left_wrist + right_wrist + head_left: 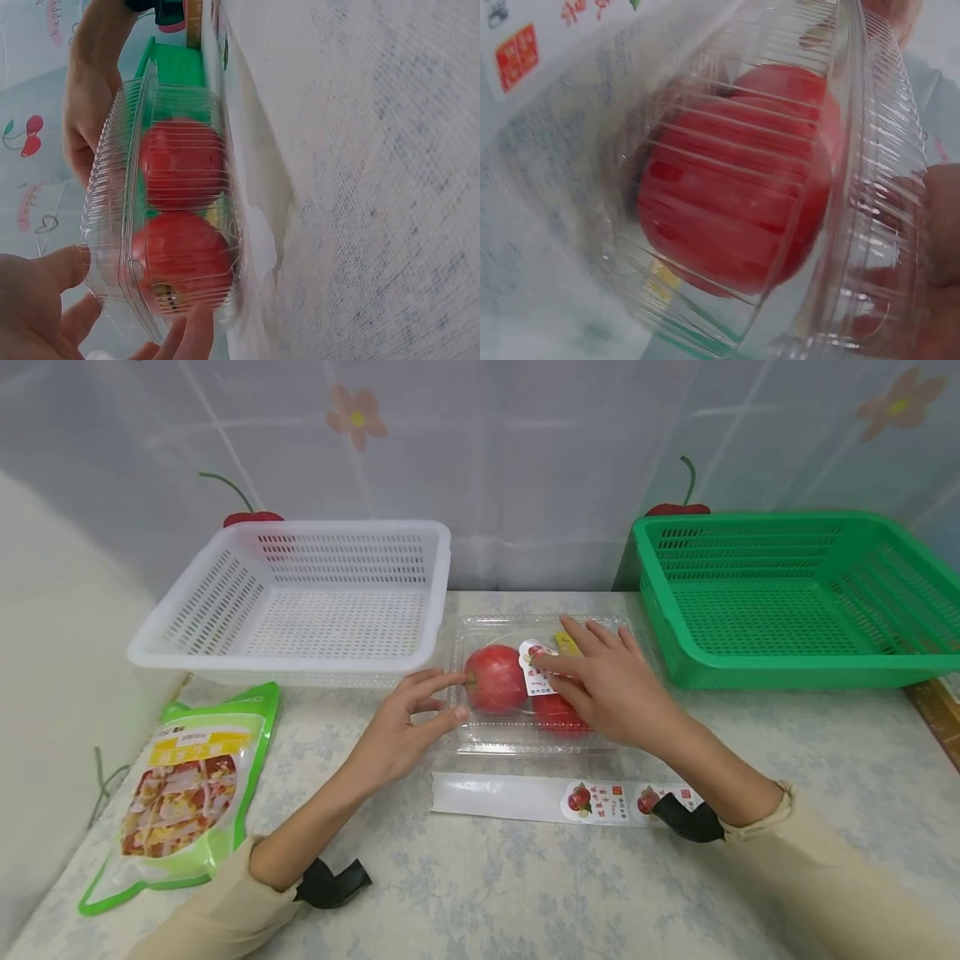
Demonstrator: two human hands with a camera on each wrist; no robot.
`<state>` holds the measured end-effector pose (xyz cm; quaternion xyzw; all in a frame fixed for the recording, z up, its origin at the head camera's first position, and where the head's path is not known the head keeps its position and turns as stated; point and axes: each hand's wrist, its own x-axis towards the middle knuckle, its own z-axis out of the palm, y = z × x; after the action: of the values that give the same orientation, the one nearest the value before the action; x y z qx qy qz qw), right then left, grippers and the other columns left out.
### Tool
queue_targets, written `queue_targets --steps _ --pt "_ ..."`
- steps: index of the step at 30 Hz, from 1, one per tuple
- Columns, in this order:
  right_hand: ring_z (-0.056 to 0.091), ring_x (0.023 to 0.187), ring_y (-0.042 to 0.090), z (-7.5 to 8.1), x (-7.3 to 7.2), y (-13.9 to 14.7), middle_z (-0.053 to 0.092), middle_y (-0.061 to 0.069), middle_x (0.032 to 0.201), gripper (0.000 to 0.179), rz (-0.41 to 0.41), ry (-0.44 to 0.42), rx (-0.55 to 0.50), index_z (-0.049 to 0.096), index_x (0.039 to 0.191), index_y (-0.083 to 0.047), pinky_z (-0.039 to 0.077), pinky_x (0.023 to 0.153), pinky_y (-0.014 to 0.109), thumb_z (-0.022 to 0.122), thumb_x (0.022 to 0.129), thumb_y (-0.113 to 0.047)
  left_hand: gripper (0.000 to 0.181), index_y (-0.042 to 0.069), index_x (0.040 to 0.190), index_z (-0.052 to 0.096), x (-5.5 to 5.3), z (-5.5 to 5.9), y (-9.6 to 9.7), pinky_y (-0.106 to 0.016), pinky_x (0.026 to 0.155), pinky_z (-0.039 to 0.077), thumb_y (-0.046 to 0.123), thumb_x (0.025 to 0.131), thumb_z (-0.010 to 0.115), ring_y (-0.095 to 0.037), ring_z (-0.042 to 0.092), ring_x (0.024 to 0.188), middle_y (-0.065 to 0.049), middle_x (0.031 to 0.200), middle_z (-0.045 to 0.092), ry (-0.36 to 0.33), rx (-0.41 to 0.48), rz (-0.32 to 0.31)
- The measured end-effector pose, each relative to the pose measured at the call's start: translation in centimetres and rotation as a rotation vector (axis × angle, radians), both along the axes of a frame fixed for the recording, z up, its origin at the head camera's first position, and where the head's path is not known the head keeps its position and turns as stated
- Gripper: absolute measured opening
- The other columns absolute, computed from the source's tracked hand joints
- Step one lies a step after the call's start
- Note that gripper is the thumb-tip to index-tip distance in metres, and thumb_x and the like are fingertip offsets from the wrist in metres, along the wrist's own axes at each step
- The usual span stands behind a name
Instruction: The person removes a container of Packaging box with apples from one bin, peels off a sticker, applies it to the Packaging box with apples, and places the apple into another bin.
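A clear plastic clamshell box (487, 737) lies closed on the table, with red apples (497, 679) inside. A white apple label (536, 672) sits on its lid. My right hand (617, 687) is over the right half of the lid, fingertips pressing on the label, the other fingers spread out. My left hand (397, 727) holds the box's left end; in the left wrist view its thumb (66, 266) is at the lid and its fingertips (196, 330) rest along the end wall. Ribbed box side and apple (735, 195) fill the right wrist view.
A strip of label backing (495, 795) with apple labels lies in front of the box. Behind left stands a white basket (300, 664), behind right a green basket (810, 664). A green-edged food packet (187, 793) lies at left. A curtain (525, 468) hangs behind.
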<state>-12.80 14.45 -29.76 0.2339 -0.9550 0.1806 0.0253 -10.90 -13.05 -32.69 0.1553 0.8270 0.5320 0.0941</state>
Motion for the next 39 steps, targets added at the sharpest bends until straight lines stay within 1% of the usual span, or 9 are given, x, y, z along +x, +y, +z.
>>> queue_targets --steps 4,12,19,24,27,30,34,37,39 --pt "0.016 0.142 0.051 0.0 -0.1 -0.3 0.027 0.021 0.158 0.039 0.036 0.022 0.065 0.064 0.134 -0.021 0.012 0.107 0.074 0.065 0.095 -0.024 0.043 0.018 0.137 0.060 0.1 0.0 0.0 -0.042 0.083 0.055 0.025 0.095 0.068 -0.035 0.057 0.118 -0.013 0.152 0.033 -0.022 0.011 0.002" --pt "0.004 0.146 0.045 -0.2 -0.4 -0.1 0.018 0.017 0.161 0.045 0.079 -0.009 0.078 0.057 0.141 -0.025 0.005 0.108 0.073 0.058 0.098 -0.039 0.043 0.020 0.137 0.060 0.1 0.1 0.1 -0.042 0.083 0.055 0.026 0.095 0.068 -0.036 0.056 0.119 -0.014 0.153 0.031 -0.042 0.025 0.007" --pt "-0.001 0.147 0.043 -0.3 -0.5 -0.6 0.011 0.018 0.163 0.059 0.008 -0.030 0.142 0.048 0.148 -0.028 0.002 0.111 0.069 0.051 0.096 -0.056 0.044 0.017 0.137 0.059 0.1 0.2 0.1 -0.043 0.084 0.055 0.023 0.095 0.068 -0.036 0.056 0.120 -0.014 0.153 0.031 -0.066 0.053 0.007" --pt "-0.007 0.147 0.042 -0.3 -0.6 -1.2 0.001 0.018 0.163 0.062 -0.053 -0.051 0.195 0.038 0.153 -0.028 0.000 0.111 0.068 0.042 0.099 -0.058 0.044 0.014 0.138 0.058 0.1 0.1 0.2 -0.045 0.083 0.056 0.020 0.095 0.068 -0.036 0.056 0.120 -0.015 0.154 0.028 -0.076 0.086 0.004" --pt "-0.008 0.147 0.042 -0.4 -0.7 -1.3 -0.001 0.017 0.163 0.062 -0.077 -0.050 0.191 0.038 0.153 -0.027 -0.002 0.111 0.068 0.044 0.099 -0.057 0.044 0.015 0.138 0.059 0.1 0.1 0.3 -0.045 0.083 0.056 0.021 0.095 0.068 -0.035 0.056 0.120 -0.015 0.154 0.028 -0.080 0.086 0.009" --pt "-0.005 0.147 0.043 -0.5 -0.7 -1.2 0.003 0.018 0.163 0.060 -0.078 -0.031 0.155 0.043 0.151 -0.026 -0.001 0.111 0.068 0.048 0.099 -0.054 0.043 0.018 0.137 0.060 0.1 0.2 0.4 -0.045 0.082 0.056 0.023 0.095 0.069 -0.033 0.057 0.119 -0.013 0.154 0.029 -0.089 0.081 0.014" --pt "0.012 0.145 0.044 -0.8 -0.8 -1.0 0.019 0.020 0.160 0.050 -0.042 0.035 0.056 0.059 0.140 -0.021 0.006 0.110 0.071 0.059 0.096 -0.046 0.042 0.020 0.135 0.061 0.1 0.3 0.3 -0.046 0.081 0.056 0.024 0.094 0.069 -0.028 0.059 0.117 -0.010 0.154 0.030 -0.103 0.075 0.024" --pt "0.025 0.140 0.044 -1.0 -0.7 -0.8 0.031 0.021 0.155 0.039 -0.024 0.083 -0.017 0.069 0.128 -0.017 0.012 0.108 0.072 0.066 0.094 -0.036 0.042 0.019 0.135 0.062 0.1 0.3 0.3 -0.047 0.080 0.056 0.023 0.094 0.070 -0.028 0.060 0.116 -0.010 0.152 0.031 -0.104 0.081 0.024" --pt "0.026 0.139 0.046 -1.0 -0.7 -0.8 0.032 0.023 0.154 0.037 -0.029 0.095 -0.033 0.070 0.127 -0.015 0.014 0.108 0.071 0.066 0.094 -0.032 0.042 0.017 0.135 0.062 0.0 0.3 0.3 -0.046 0.080 0.056 0.022 0.094 0.070 -0.028 0.060 0.116 -0.011 0.152 0.031 -0.102 0.089 0.022"
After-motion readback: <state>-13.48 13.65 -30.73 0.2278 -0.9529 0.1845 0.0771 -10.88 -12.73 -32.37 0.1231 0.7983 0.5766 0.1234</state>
